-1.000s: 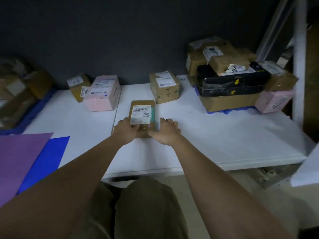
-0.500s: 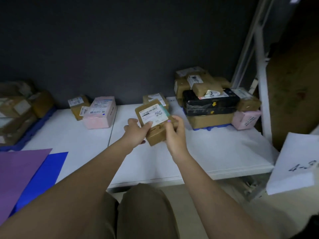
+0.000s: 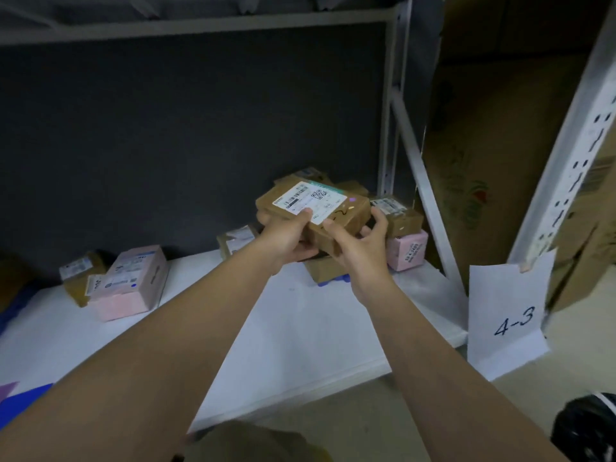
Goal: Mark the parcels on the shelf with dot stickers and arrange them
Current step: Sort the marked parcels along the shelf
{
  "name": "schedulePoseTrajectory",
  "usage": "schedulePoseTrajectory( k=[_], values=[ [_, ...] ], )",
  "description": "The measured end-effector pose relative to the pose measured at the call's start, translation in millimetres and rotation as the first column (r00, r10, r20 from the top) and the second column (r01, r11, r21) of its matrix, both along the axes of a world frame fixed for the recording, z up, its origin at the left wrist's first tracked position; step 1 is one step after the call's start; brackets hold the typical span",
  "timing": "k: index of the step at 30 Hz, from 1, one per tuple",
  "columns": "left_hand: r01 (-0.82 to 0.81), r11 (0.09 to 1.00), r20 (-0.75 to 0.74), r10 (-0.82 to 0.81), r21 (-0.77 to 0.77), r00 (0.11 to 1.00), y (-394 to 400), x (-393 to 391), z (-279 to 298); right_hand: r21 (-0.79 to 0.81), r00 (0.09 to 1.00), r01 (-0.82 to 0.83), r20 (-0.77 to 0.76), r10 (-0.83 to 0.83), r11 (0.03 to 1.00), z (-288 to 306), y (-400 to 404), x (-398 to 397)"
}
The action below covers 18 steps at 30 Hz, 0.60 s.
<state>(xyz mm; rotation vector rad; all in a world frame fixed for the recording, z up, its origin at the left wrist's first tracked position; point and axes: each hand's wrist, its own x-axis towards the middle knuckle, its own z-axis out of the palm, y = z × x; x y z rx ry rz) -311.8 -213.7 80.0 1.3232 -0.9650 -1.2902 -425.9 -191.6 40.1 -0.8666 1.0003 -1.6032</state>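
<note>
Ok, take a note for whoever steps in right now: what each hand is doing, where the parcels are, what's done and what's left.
Left hand and right hand both grip the brown parcel, raised in front of the right-hand stack.
Done: a purple dot sticker is on its top.
Pink parcel at the shelf's left carries a blue dot.
Left: set the held parcel down; dots on the other parcels cannot be made out.

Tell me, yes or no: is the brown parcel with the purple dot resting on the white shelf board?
No: both the left hand and right hand hold the brown parcel above the shelf board.
</note>
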Motion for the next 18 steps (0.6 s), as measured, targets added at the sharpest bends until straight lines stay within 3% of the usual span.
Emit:
schedulePoseTrajectory(
  k=[3,6,10,13,15,18],
  values=[
    [-0.034,0.999,0.112,0.036,-0.015,0.993,-36.7,1.4,-7.0,0.024,0.998,0.059,0.028,-0.06,0.998,-10.9,-35.7,-11.5],
    [-0.1,0.991,0.152,0.113,-0.088,0.982,-81.0,12.7,-6.2,0.021,0.995,0.097,-0.037,-0.096,0.995,-13.1,-75.8,-23.9],
    [-0.089,0.985,0.21,0.118,-0.145,0.97,-137.6,16.7,-10.9,-0.071,0.966,0.124,-0.219,-0.137,0.99,-6.0,-136.9,-29.1],
    [-0.147,0.977,0.324,0.191,-0.155,0.927,-184.4,24.2,-24.7,-0.054,0.939,0.044,-0.34,-0.06,0.998,-1.8,-182.0,-33.2],
    [-0.176,0.97,0.453,0.235,-0.169,0.86,-211.4,30.1,-29.7,-0.054,0.877,-0.005,-0.481,-0.022,0.999,-2.7,-212.3,-35.7],
    [-0.162,0.957,0.502,0.265,-0.239,0.823,-241.0,36.9,-38.4,-0.056,0.792,-0.033,-0.611,-0.008,0.998,-1.6,-249.9,-31.9]
  ],
)
